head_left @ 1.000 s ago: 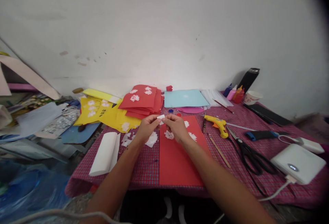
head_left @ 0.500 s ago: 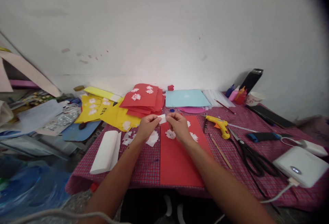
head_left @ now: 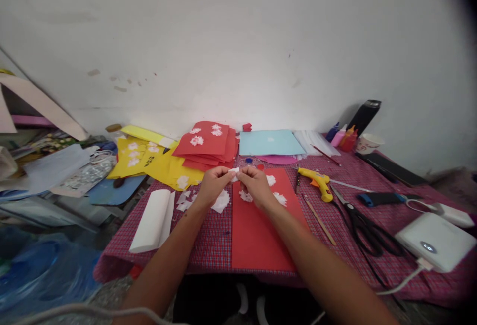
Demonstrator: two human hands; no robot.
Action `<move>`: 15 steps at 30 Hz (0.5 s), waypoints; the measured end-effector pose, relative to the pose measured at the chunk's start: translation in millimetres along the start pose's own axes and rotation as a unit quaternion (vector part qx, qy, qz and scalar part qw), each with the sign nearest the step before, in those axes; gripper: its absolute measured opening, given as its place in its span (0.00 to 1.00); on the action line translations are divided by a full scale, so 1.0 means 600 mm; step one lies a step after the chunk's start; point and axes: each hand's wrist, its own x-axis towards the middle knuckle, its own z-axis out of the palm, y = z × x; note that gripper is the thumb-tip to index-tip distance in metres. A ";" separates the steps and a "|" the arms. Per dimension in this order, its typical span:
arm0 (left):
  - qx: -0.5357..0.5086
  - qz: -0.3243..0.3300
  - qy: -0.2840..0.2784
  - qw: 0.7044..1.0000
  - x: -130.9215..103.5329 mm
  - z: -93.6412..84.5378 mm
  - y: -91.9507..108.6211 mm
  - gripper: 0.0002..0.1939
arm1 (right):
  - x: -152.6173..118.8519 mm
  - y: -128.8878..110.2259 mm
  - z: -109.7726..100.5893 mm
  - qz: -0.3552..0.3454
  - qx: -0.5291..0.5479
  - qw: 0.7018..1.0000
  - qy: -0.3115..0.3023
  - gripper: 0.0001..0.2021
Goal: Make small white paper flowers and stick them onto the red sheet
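A small piece of white paper (head_left: 234, 171) is pinched between the fingertips of my left hand (head_left: 215, 184) and my right hand (head_left: 256, 185), over the top edge of a red sheet (head_left: 266, 235). Several white paper flowers (head_left: 280, 199) lie on that sheet, one partly covered by my right hand. Beside my left wrist are white paper squares (head_left: 221, 202) and torn scraps (head_left: 184, 201). Further left lies a folded pack of white paper (head_left: 151, 220).
Right of the red sheet lie a wooden stick (head_left: 319, 219), a yellow glue gun (head_left: 316, 181), black-handled scissors (head_left: 367, 228) and a white power bank (head_left: 436, 240). Behind are stacked red cards (head_left: 203, 141), a light blue sheet (head_left: 270, 142), paint bottles (head_left: 339, 136) and a black flask (head_left: 365, 119).
My right fingers have moved slightly left, closer to my left fingertips. Less of the white paper shows between them, and more of the flowers beside my right hand is visible.
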 end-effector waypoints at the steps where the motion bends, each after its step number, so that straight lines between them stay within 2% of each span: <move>1: -0.003 0.000 0.003 1.000 0.001 0.000 -0.001 0.15 | 0.000 0.000 0.001 0.003 -0.001 1.000 -0.001 0.13; 4: -0.004 0.000 0.017 1.000 0.002 0.001 -0.006 0.14 | 0.002 0.000 0.001 0.000 0.006 1.000 0.002 0.12; 8: 0.005 0.001 0.022 1.000 0.002 0.001 -0.007 0.14 | 0.004 0.000 -0.004 -0.015 0.020 0.999 0.035 0.09; 15: 0.002 0.011 0.033 0.999 0.001 0.002 -0.003 0.14 | -0.004 -0.009 -0.003 -0.100 -0.049 0.993 0.034 0.06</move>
